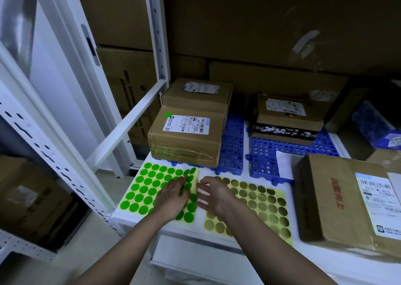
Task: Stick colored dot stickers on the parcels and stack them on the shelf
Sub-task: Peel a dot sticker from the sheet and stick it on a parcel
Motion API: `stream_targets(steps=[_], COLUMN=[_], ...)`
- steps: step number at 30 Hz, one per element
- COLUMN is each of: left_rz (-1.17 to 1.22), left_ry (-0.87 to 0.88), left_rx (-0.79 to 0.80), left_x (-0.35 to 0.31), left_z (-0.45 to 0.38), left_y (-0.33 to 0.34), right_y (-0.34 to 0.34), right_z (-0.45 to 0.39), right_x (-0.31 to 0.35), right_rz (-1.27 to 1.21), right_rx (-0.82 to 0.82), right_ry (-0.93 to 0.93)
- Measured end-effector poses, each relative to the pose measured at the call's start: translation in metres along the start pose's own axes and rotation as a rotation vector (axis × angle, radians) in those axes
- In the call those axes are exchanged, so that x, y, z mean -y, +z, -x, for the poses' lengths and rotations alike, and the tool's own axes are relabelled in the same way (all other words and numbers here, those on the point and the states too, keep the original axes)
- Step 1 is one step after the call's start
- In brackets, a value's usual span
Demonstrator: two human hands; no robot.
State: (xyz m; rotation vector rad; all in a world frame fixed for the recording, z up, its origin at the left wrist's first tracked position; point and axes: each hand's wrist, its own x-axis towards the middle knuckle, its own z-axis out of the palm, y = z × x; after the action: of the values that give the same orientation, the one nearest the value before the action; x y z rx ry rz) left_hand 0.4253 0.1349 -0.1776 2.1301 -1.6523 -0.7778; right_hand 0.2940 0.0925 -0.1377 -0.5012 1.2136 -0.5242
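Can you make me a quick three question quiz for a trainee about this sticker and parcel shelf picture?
1. True or false: the parcel at the left, on the blue mats, already carries a green dot.
2. Which sheet does the left hand rest on? A) the green dot sheet B) the gold dot sheet C) a red dot sheet
3. Fill in: the parcel with red print lies to the ____ of the gold dot sheet.

Key
1. True: the dot sits by the top left corner of its label.
2. A. The right hand hovers over the near left corner of the gold dot sheet, fingers spread.
3. Right.
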Motion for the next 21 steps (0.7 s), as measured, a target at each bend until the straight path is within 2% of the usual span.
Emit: stream_targets(steps=[5,11,16,21], left_rz=[0.035,0.154,0.235,0.118], left_ry=[-0.007,-0.018,-0.041,0.167], left_rx=[-0.005,-0.002,-0.001,-0.131], left_x=[0.001,-0.004,-0.007,-0.022], left_z=[0.001,0.005,0.008,0.014], left_y=[0.001,0.004,0.003,-0.012], right_y=[-0.005,-0.021,-0.029,-0.043], right_z=[-0.009,-0.020,-0.014,-0.005], right_x=[-0.010,-0.028,-0.034,-0.021], right_rz=[0.111,0.632,0.837,0.866], right_rx=[-0.080,-0.055,-0.026,0.022], right_ry=[-0.133,-0.402,-0.554,-0.706])
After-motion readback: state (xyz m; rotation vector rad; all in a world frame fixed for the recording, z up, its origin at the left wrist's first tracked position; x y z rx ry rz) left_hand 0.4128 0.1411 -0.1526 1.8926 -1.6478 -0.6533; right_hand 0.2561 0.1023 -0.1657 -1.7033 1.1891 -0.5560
